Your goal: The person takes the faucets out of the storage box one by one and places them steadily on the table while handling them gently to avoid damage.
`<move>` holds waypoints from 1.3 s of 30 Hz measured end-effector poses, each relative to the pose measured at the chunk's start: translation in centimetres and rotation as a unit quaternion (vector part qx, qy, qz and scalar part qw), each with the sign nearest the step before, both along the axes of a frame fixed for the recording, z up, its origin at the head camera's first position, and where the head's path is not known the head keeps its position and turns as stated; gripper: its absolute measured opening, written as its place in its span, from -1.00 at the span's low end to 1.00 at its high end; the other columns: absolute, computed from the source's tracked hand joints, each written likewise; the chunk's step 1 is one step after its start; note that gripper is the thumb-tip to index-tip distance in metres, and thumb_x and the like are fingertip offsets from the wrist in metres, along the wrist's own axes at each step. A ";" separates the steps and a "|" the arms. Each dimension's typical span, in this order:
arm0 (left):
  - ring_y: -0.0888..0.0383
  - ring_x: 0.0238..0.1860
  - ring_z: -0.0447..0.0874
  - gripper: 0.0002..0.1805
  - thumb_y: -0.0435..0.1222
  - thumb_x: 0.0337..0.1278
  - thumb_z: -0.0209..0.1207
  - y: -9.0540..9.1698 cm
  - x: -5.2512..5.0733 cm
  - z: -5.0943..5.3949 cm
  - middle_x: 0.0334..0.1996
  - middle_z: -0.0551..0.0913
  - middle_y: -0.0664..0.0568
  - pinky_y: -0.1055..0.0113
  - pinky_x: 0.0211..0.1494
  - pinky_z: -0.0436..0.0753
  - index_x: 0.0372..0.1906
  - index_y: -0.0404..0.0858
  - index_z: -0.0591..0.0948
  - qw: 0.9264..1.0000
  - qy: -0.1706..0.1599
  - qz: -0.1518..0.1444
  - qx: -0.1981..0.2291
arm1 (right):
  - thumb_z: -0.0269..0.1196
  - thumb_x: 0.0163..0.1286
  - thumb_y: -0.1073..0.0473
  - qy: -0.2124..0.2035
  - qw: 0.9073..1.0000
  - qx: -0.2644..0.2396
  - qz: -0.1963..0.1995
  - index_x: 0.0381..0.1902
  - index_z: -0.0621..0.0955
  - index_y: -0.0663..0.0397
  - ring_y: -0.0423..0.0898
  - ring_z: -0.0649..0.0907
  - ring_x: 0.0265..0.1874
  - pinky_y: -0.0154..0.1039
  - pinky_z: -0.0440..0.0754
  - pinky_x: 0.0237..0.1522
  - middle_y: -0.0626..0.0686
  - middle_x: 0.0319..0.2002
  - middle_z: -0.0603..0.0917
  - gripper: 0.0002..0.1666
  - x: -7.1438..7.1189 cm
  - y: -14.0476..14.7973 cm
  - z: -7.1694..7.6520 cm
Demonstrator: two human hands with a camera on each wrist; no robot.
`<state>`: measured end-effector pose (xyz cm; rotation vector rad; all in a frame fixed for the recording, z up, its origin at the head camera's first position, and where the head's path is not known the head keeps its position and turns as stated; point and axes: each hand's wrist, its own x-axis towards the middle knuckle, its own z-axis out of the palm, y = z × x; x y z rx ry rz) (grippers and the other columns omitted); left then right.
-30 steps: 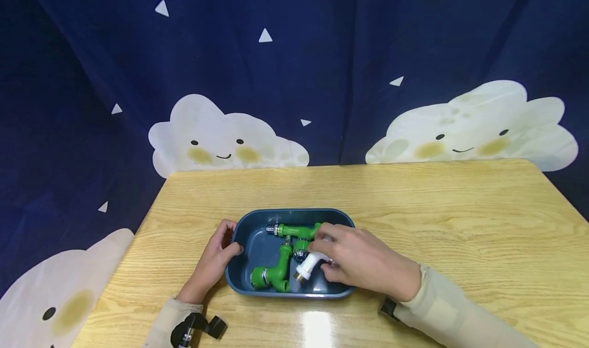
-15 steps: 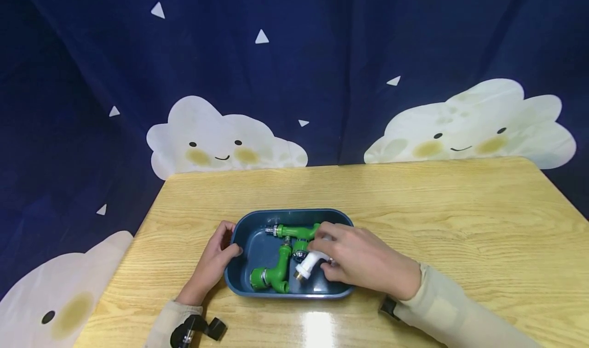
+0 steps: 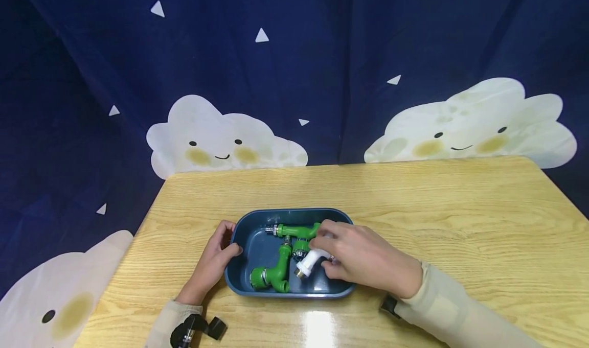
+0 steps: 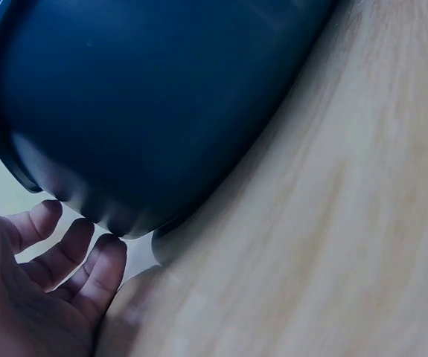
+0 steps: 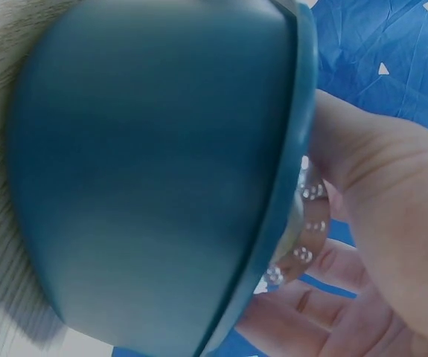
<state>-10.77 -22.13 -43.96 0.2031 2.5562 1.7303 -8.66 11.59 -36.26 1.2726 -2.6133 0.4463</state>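
Note:
My right hand [image 3: 368,256] reaches over the right end of a dark blue plastic basin [image 3: 290,295] and holds a white faucet [image 3: 310,262] by its handle end. The faucet tilts, its brass-coloured threaded end pointing down and left. In the right wrist view a clear, bumpy knob [image 5: 304,254] shows between thumb and fingers, partly hidden by the basin wall. My left hand [image 3: 212,261] grips the basin's left rim, thumb over the inside, fingers against the outer wall. Two green faucets [image 3: 277,272] lie in the basin, left of and behind the white one.
The basin stands on a wooden table [image 3: 437,210]. Behind it hangs a dark blue curtain [image 3: 322,56] with white clouds and triangles. Black camera mounts [image 3: 193,327] sit on both wrists.
The right hand and the white faucet have shifted very slightly. The left hand and the basin have stayed in place.

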 end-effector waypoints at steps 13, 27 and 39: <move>0.13 -0.08 0.46 -0.66 -0.48 0.04 0.08 0.0 0.3 0.3 -0.13 0.47 -0.08 0.37 0.01 0.48 -0.02 -0.33 0.42 1.000 0.001 0.004 0.007 | 0.38 0.22 0.13 -0.008 1.000 0.005 -0.004 -0.01 0.75 -0.06 -0.19 0.70 -0.17 -0.26 0.69 -0.27 -0.06 -0.05 0.70 -0.66 -0.1 0.0 0.3; 0.12 -0.06 0.47 -0.67 -0.49 0.04 0.07 0.0 0.1 0.1 -0.11 0.47 -0.07 0.36 0.02 0.49 -0.02 -0.31 0.41 1.000 -0.002 0.003 0.001 | 0.38 0.22 0.12 -0.009 1.000 0.001 -0.005 -0.01 0.75 -0.05 -0.21 0.69 -0.19 -0.27 0.68 -0.28 -0.07 -0.07 0.69 -0.65 -0.1 0.2 0.4; 0.12 -0.07 0.46 -0.67 -0.48 0.05 0.07 0.0 0.0 0.1 -0.12 0.47 -0.08 0.36 0.02 0.48 -0.02 -0.33 0.41 1.000 -0.003 0.000 0.001 | 0.39 0.20 0.14 -0.003 1.000 -0.014 -0.003 -0.03 0.75 -0.05 -0.21 0.68 -0.24 -0.28 0.66 -0.30 -0.06 -0.10 0.69 -0.66 -0.3 0.4 0.3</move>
